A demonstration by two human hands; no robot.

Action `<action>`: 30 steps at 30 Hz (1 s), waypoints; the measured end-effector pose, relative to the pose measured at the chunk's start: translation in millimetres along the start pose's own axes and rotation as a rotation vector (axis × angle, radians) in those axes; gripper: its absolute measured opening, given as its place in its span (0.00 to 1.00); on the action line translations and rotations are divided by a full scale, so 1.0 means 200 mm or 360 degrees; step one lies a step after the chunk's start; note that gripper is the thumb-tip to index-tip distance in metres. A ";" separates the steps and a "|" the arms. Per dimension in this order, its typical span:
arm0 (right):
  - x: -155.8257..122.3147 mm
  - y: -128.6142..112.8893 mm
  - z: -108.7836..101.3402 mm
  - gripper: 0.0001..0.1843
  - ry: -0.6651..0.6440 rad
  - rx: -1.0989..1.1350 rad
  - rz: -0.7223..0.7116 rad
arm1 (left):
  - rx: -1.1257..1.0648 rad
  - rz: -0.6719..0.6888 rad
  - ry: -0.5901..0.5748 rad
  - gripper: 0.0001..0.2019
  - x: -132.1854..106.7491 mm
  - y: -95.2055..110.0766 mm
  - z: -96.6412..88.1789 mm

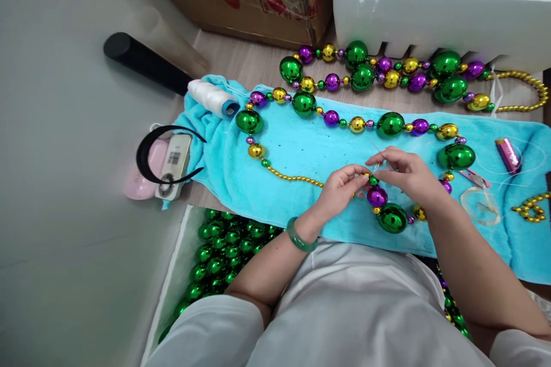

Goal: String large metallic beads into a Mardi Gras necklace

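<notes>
A bead necklace [391, 124] of green, purple and gold balls lies in a loop on a turquoise towel [284, 155]. My left hand [344, 186] pinches its end beside a small green bead [373, 181], where the thin gold bead strand [297, 178] runs under the fingers. My right hand [400, 169] is closed on white string [375, 168] at the same spot, fingertips nearly touching the left ones. Just below hang a purple ball [377, 196] and a large green ball [392, 218]. The exact join is hidden by the fingers.
Another bead necklace [361, 77] lies behind the towel, before a white foam box [430, 17] of beads. A thread spool [213, 97], black headband [144, 155], pink lighter [508, 155] and small pink snips [476, 178] lie about. Green beads [228, 249] fill a box near my left arm.
</notes>
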State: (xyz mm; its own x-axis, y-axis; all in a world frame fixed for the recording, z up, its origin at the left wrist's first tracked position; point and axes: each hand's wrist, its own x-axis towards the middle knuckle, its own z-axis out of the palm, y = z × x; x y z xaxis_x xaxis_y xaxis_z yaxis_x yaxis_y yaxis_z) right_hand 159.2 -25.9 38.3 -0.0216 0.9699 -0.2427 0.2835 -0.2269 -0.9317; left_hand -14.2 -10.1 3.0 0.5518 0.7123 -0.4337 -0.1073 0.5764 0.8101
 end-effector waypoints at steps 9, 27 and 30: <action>0.06 0.08 -0.05 0.07 0.0920 -0.0848 -0.0417 | 0.0061 0.0012 -0.0017 0.16 -0.01 -0.01 0.00; -0.14 0.02 0.11 0.13 0.0192 -0.0533 0.0030 | 0.0004 0.0023 0.0134 0.13 -0.01 -0.03 0.00; -0.13 0.05 0.09 0.13 0.0141 -0.0389 0.0087 | -0.0085 -0.0004 0.0133 0.13 -0.02 -0.03 0.00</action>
State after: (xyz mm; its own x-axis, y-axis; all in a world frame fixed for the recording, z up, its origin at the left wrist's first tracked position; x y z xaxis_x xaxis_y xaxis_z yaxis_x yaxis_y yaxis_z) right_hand 144.7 -55.0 29.3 0.0809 0.9632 -0.2564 0.5055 -0.2614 -0.8223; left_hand -15.4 -16.5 -1.0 0.4816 0.7405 -0.4687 -0.1513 0.5970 0.7878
